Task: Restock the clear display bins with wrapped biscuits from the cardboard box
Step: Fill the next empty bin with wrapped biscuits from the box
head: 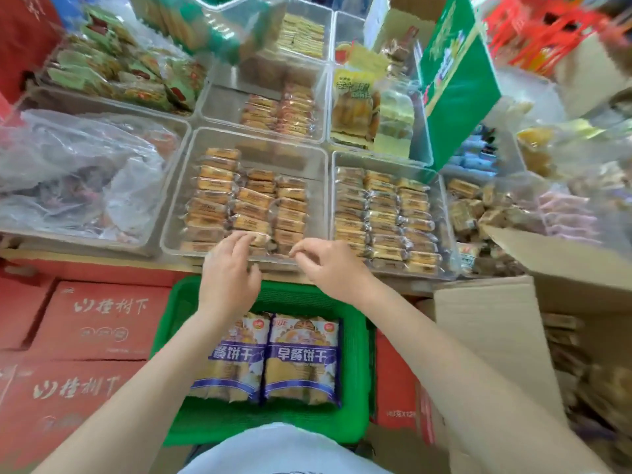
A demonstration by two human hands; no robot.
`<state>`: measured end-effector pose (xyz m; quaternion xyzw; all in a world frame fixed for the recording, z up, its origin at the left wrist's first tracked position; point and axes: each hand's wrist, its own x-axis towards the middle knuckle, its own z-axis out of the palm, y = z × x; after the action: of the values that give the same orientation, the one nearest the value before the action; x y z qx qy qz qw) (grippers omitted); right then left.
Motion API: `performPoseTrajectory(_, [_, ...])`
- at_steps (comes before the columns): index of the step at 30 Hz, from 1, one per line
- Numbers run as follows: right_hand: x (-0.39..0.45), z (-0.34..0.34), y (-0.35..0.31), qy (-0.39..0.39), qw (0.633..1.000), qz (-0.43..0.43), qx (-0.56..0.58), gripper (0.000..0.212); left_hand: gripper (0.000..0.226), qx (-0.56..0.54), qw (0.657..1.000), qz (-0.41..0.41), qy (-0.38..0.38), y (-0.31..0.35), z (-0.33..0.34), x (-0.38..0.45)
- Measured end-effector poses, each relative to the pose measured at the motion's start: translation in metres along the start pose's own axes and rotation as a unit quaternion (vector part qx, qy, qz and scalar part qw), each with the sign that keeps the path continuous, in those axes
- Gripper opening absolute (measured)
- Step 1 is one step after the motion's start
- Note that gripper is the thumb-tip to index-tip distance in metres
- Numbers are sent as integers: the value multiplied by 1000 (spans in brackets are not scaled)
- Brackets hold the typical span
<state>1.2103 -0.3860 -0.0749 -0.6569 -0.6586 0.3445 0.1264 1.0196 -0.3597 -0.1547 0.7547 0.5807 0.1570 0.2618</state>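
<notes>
A clear display bin (178,213) in the middle of the shelf holds three rows of wrapped biscuits (253,196) in orange-brown wrappers. My left hand (227,271) reaches over the bin's front rim, and its fingertips pinch a wrapped biscuit (260,238) in the front row. My right hand (330,265) hovers at the same rim with curled fingers, thumb and forefinger tips together; anything between them is hidden. An open cardboard box (492,323) stands at the right, with stacked biscuits (564,340) blurred inside.
A second clear bin (441,234) of paler biscuits sits to the right. More bins and a crumpled plastic bag (78,176) lie behind and to the left. Below the shelf, a green basket (355,371) holds two purple biscuit packs (301,360), next to red cartons (99,319).
</notes>
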Motion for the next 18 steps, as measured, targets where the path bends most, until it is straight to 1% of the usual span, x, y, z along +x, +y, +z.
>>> performPoseTrajectory(1, [-22,-13,12,36,999,-1,8,24,48,-56,998,-2,7,28,6,-13])
performPoseTrajectory(2, [-44,-27,24,73,997,2,17,24,41,-106,994,-9,-10,58,14,-25])
performPoseTrajectory(5, [-116,-70,65,183,981,13,63,21,20,-216,971,-9,-98,150,42,-67])
performPoseTrajectory(7, [-171,-99,96,251,964,20,86,19,16,-251,958,22,-134,210,64,-100])
performPoseTrajectory(9, [-228,-125,136,304,948,36,88,18,16,-267,951,55,-148,264,92,-135])
performPoseTrajectory(10, [-254,-137,156,318,943,48,83,19,23,-282,945,58,-158,287,108,-152])
performPoseTrajectory(12, [-301,-154,199,304,946,94,68,21,60,-299,934,38,-191,326,137,-183])
performPoseTrajectory(13, [-321,-161,221,277,951,126,56,22,77,-297,932,22,-207,342,151,-195])
performPoseTrajectory(14, [-337,-166,240,242,957,152,43,23,90,-294,932,9,-211,355,162,-203])
performPoseTrajectory(16, [-357,-172,272,163,969,183,23,22,100,-293,936,-11,-196,372,183,-212])
performPoseTrajectory(18, [-364,-173,292,79,978,192,-8,21,99,-317,931,-56,-173,378,194,-214])
